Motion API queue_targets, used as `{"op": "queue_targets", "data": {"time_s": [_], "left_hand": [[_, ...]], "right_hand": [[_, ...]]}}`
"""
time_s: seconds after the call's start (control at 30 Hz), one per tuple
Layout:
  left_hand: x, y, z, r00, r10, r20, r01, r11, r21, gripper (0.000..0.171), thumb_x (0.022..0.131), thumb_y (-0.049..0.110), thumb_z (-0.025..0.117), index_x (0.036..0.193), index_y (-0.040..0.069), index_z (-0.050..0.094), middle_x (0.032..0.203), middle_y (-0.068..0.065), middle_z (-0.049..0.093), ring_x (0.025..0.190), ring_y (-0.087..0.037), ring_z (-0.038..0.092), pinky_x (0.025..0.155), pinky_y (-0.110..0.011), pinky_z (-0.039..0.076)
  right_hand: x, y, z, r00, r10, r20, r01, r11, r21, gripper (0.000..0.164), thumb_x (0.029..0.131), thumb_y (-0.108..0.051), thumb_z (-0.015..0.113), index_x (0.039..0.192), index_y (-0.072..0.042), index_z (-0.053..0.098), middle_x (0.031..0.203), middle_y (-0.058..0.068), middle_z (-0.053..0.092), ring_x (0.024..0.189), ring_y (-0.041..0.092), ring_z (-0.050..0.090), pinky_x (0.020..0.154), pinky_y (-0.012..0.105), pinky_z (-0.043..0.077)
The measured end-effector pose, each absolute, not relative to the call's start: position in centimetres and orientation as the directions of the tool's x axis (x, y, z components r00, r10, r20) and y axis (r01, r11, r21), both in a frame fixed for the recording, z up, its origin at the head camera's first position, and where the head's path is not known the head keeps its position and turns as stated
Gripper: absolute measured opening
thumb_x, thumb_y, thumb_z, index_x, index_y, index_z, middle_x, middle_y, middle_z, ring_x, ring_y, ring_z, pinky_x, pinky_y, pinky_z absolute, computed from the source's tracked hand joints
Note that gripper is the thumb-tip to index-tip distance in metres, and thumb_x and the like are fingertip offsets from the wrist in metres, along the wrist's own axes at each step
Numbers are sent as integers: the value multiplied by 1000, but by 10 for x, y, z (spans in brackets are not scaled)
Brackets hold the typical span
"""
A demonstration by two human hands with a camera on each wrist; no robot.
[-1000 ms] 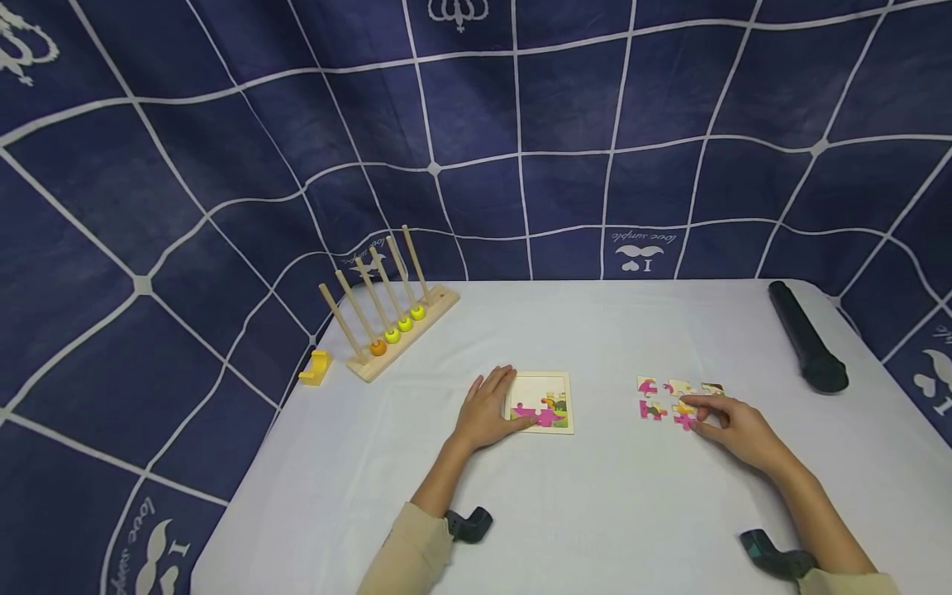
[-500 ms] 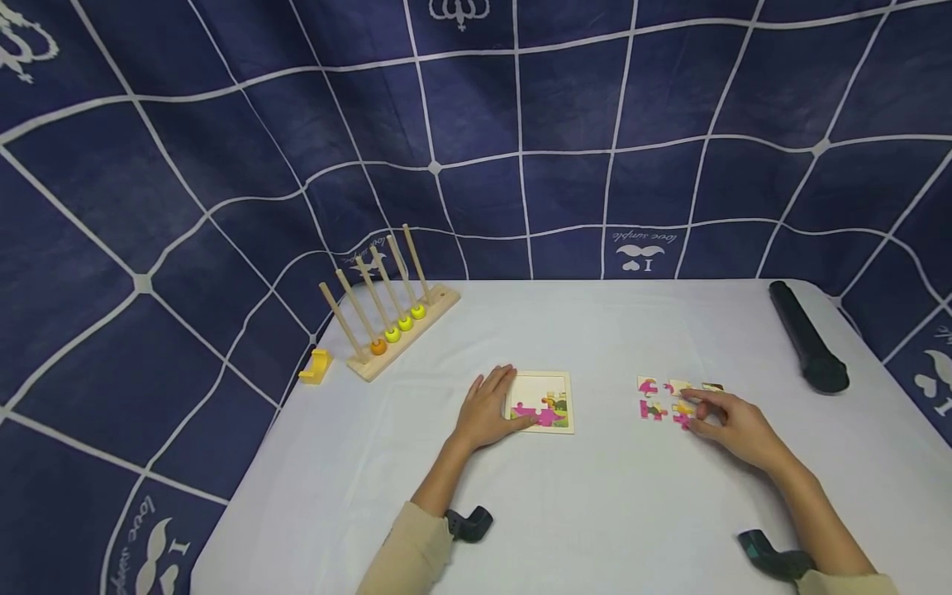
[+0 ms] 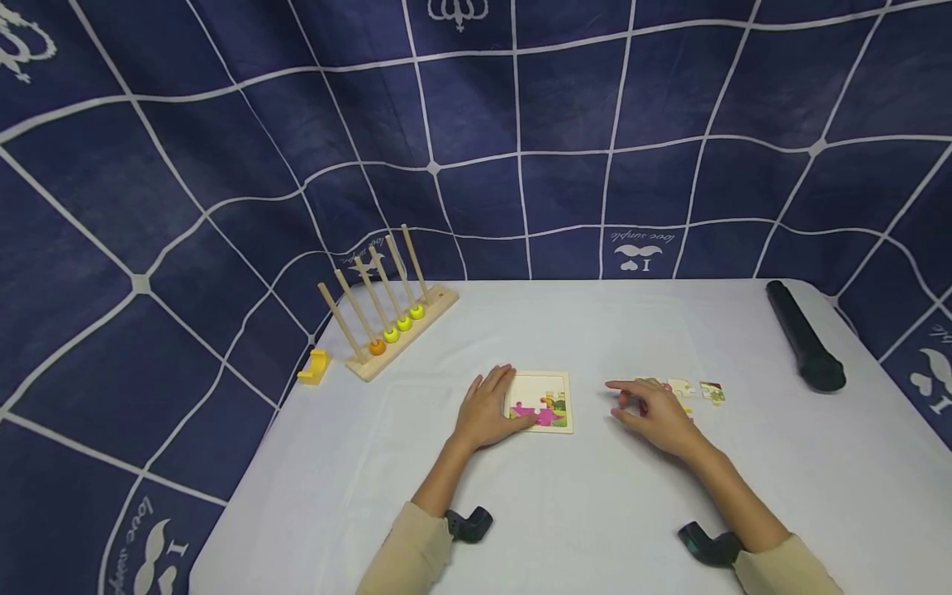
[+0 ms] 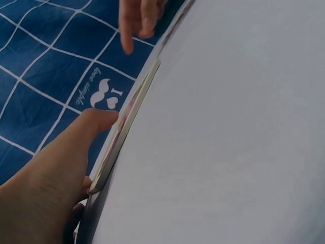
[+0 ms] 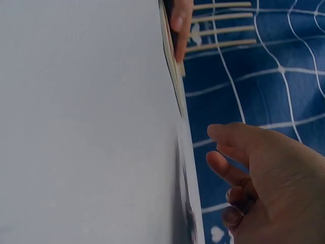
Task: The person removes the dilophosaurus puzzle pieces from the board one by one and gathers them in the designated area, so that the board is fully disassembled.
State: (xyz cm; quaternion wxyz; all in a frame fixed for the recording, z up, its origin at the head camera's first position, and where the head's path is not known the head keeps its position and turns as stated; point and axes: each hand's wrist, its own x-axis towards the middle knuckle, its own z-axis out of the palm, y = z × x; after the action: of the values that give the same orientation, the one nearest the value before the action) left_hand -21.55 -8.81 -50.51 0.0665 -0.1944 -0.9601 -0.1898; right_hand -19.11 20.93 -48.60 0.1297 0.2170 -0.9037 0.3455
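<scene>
My left hand [image 3: 487,411] rests on the left side of a square wooden puzzle frame [image 3: 571,405], its thumb lying over the front edge in the head view. A pink and green picture section [image 3: 546,416] lies in the frame's lower part. To the right, my right hand [image 3: 658,413] hovers over loose jigsaw pieces [image 3: 711,392], partly hiding them. In the right wrist view, the thumb and fingers of this right hand [image 5: 269,173] stand apart with nothing seen between them. The left wrist view has the thumb of my left hand [image 4: 61,168] touching the frame, seen edge-on.
A wooden peg stand [image 3: 405,335] with yellow and orange beads stands back left, beside a small yellow block [image 3: 316,367]. A black microphone-shaped object [image 3: 806,339] lies at the right. White cloth covers the table [image 3: 580,512]; a blue curtain [image 3: 565,107] hangs behind.
My right hand has moved left over the loose pieces, uncovering those at the right and covering those at the left. The left hand and the puzzle frame have stayed put.
</scene>
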Motion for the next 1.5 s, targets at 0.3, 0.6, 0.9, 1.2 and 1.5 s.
{"op": "queue_targets", "data": {"time_s": [0.3,0.6,0.9,1.2,1.5], "left_hand": [[-214,-73,-509,-951,226,212,283,913,295,102,65,82,42,138,10,35,142,-2,35,133,-19,25,109,-45,16],[-211,-65,-513,-941,213,264,276,932,234,108,60,85,43,138,10,35,140,-2,37,133,-21,27,108,-48,18],[-212,-64,-513,-947,220,233,268,943,197,111,59,86,40,140,10,30,143,-1,33,134,-20,23,109,-47,16],[-210,-66,-512,-944,221,244,270,945,186,110,60,86,41,139,10,31,142,-2,34,134,-21,25,108,-47,17],[-209,-65,-511,-942,229,244,279,941,192,109,61,84,42,139,9,31,142,-3,34,134,-22,25,108,-49,17]], "right_hand": [[-205,163,-492,-879,-341,334,-477,611,-632,39,75,-18,72,112,-12,62,77,-13,57,79,12,47,73,31,40],[-212,148,-497,-884,-369,286,-466,657,-593,35,75,-26,72,107,-11,66,76,-10,54,79,11,44,70,30,39],[-211,147,-497,-881,-380,283,-472,666,-577,28,76,-27,71,101,-15,68,79,-9,55,78,10,44,67,29,40],[-211,143,-499,-881,-355,313,-473,640,-606,29,74,-23,74,100,-14,66,82,-4,56,80,10,45,72,32,42],[-210,142,-499,-884,-329,331,-467,618,-632,32,70,-20,76,99,-16,64,82,-8,61,75,12,46,68,29,41]]}}
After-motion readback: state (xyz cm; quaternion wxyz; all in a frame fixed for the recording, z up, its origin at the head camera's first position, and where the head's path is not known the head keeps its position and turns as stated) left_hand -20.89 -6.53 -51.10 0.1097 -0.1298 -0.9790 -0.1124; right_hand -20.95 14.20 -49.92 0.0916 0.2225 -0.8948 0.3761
